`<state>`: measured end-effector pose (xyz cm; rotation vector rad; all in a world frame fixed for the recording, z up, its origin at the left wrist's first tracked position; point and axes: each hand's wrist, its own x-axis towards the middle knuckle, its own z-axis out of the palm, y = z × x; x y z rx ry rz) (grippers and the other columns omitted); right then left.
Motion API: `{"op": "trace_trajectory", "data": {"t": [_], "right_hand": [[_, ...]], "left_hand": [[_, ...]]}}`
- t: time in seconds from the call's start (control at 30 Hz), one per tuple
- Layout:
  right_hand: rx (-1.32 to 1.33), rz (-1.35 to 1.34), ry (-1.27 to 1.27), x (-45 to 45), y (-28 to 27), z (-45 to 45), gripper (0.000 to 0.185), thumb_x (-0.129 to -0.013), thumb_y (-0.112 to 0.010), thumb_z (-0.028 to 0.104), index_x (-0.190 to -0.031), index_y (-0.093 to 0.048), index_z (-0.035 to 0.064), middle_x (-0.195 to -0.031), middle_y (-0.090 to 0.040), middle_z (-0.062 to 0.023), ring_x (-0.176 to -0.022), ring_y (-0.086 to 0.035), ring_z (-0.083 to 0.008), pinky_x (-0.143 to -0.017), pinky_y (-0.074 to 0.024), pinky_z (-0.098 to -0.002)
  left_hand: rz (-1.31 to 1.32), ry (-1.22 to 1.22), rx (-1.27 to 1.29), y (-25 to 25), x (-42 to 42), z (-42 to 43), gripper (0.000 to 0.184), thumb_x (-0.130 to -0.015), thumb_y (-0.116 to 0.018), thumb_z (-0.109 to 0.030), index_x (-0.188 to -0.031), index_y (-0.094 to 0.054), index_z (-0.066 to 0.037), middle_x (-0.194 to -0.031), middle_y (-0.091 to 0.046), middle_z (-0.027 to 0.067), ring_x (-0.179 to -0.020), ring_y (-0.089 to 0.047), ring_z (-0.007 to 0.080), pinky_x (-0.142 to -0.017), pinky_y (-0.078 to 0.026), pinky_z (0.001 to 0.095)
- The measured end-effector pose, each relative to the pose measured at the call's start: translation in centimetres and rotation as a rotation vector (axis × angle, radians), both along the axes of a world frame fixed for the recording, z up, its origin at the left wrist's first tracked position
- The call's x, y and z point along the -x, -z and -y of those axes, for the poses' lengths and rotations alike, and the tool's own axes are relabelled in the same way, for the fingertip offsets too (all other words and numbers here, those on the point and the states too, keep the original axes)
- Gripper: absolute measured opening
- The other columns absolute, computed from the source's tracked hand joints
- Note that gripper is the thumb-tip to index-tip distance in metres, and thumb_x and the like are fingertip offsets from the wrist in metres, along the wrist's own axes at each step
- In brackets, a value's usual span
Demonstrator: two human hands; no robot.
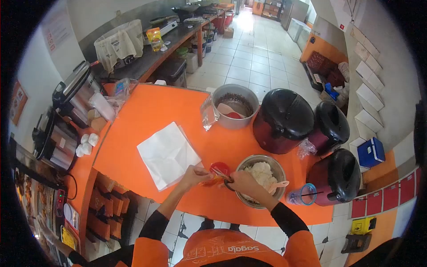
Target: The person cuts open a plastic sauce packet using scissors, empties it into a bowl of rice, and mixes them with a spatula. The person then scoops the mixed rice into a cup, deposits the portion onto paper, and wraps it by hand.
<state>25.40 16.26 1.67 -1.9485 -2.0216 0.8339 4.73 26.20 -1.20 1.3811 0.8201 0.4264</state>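
Note:
My left hand (pixel 194 176) is closed in a pinch at the front of the orange table, on something too small to make out. Close on its right, my right hand (pixel 247 183) grips what looks like a pair of scissors (pixel 229 182), dark-handled, its tip pointing at the left fingers. Under and between both hands lies a red and yellow plastic item (pixel 219 168), partly covered. Beside the right hand stands a metal bowl (pixel 282 171) of white rice (pixel 259 174), with a pale pink spatula (pixel 279 184) in it. White paper sheets (pixel 167 153) lie left of my left hand.
A grey pot (pixel 252 95) with foil at its side stands farther back on the table (pixel 147 104). Large dark lidded containers (pixel 283 118) line the right side, near a clear cup with a straw (pixel 299 196). Metal cookers (pixel 58 140) stand on the left.

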Motion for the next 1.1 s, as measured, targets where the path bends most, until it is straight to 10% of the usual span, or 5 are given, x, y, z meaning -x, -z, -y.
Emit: {"op": "trace_trajectory", "data": {"t": [0.47,0.53,0.7,0.97,1.1], "right_hand": [[0.078,-0.004,0.24,0.3,-0.8,4.7,0.059,-0.067,-0.064,0.053,-0.088,-0.051,-0.0012,-0.086,-0.058,-0.026,-0.084,-0.057,-0.0403,-0.072,-0.0436,-0.0469],[-0.31,0.253,0.133,2.2,-2.1,2.2,0.052,-0.065,-0.066,0.044,-0.089,-0.053,0.0002,-0.091,-0.055,-0.0206,-0.089,-0.055,-0.035,-0.077,-0.0407,-0.0437],[-0.343,1.136,-0.014,3.3,0.6,-2.4,0.027,-0.069,-0.06,0.024,-0.086,-0.055,0.0039,-0.084,-0.051,-0.0099,-0.085,-0.05,-0.0225,-0.078,-0.035,-0.0327],[-0.155,0.479,-0.067,3.5,-4.2,6.9,0.031,-0.066,-0.066,0.026,-0.084,-0.058,0.003,-0.092,-0.052,-0.0103,-0.091,-0.052,-0.025,-0.08,-0.037,-0.0358],[-0.104,0.458,0.01,6.1,5.1,12.3,0.039,-0.065,-0.068,0.028,-0.09,-0.053,0.0024,-0.094,-0.052,-0.011,-0.093,-0.052,-0.0267,-0.077,-0.0394,-0.0391]], "left_hand": [[0.107,-0.089,0.032,-2.6,9.3,-0.1,0.011,-0.074,-0.069,-0.002,-0.084,-0.068,0.002,-0.077,-0.066,0.0057,-0.068,-0.06,0.0106,-0.065,-0.047,0.023],[0.143,-0.124,0.029,-2.5,9.4,0.3,0.01,-0.073,-0.069,-0.001,-0.084,-0.068,0.001,-0.078,-0.066,0.006,-0.068,-0.06,0.0108,-0.065,-0.047,0.023],[0.177,-0.176,-0.006,-3.3,9.5,0.9,0.009,-0.073,-0.069,0.0,-0.082,-0.068,0.001,-0.077,-0.066,0.0061,-0.067,-0.059,0.01,-0.064,-0.046,0.0215],[0.145,-0.246,-0.142,-5.7,7.0,2.5,0.007,-0.077,-0.067,-0.003,-0.082,-0.067,0.001,-0.075,-0.065,0.0045,-0.067,-0.058,0.0085,-0.062,-0.046,0.021],[0.145,-0.266,-0.15,-6.2,5.1,3.1,0.008,-0.078,-0.067,-0.005,-0.083,-0.065,0.001,-0.078,-0.064,0.0039,-0.067,-0.057,0.0081,-0.059,-0.046,0.0214]]}}
